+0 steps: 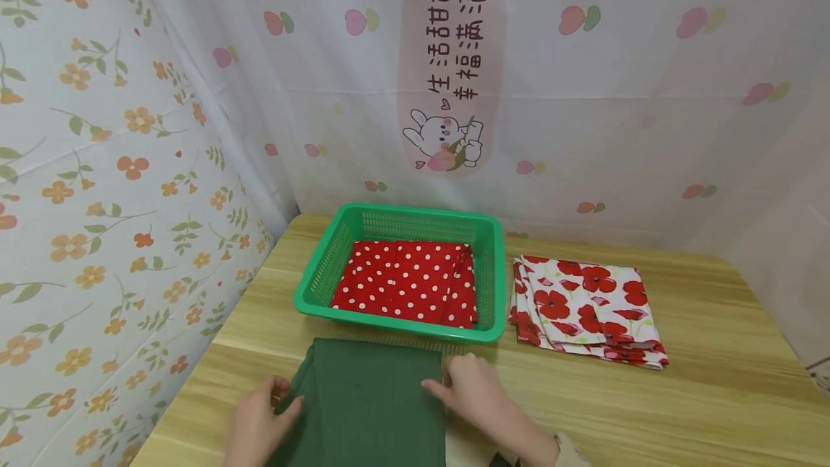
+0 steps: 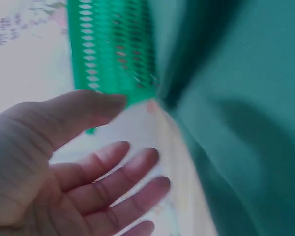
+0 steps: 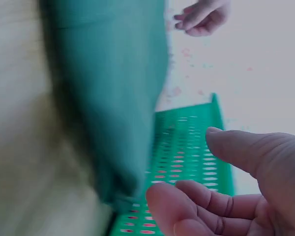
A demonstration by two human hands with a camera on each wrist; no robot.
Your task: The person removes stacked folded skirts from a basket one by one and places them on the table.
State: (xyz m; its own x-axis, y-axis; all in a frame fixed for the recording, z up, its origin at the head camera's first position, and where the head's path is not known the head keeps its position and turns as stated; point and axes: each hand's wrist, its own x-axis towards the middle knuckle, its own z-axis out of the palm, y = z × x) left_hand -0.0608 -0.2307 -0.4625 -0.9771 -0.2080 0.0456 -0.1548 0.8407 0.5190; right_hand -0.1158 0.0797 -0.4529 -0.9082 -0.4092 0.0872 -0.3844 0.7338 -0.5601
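A dark green folded cloth [image 1: 379, 402] lies on the table in front of the basket, its near end cut off by the head view's lower edge. Beside its left edge is my left hand [image 1: 262, 420], thumb and fingers spread apart and holding nothing. In the left wrist view a gap shows between these fingers [image 2: 132, 167] and the green cloth [image 2: 246, 113]. My right hand [image 1: 476, 391] is at the cloth's upper right corner, thumb over its edge. The right wrist view shows its fingers [image 3: 169, 206] loosely bent close to the cloth, with nothing gripped.
Just beyond the green cloth stands a green plastic basket [image 1: 398, 323] with a red polka-dot folded cloth [image 1: 405, 279] inside. To its right a white folded cloth with red flowers [image 1: 586, 308] lies on the wooden table [image 1: 700, 395]. Patterned curtains [image 1: 583, 128] hang behind and at left.
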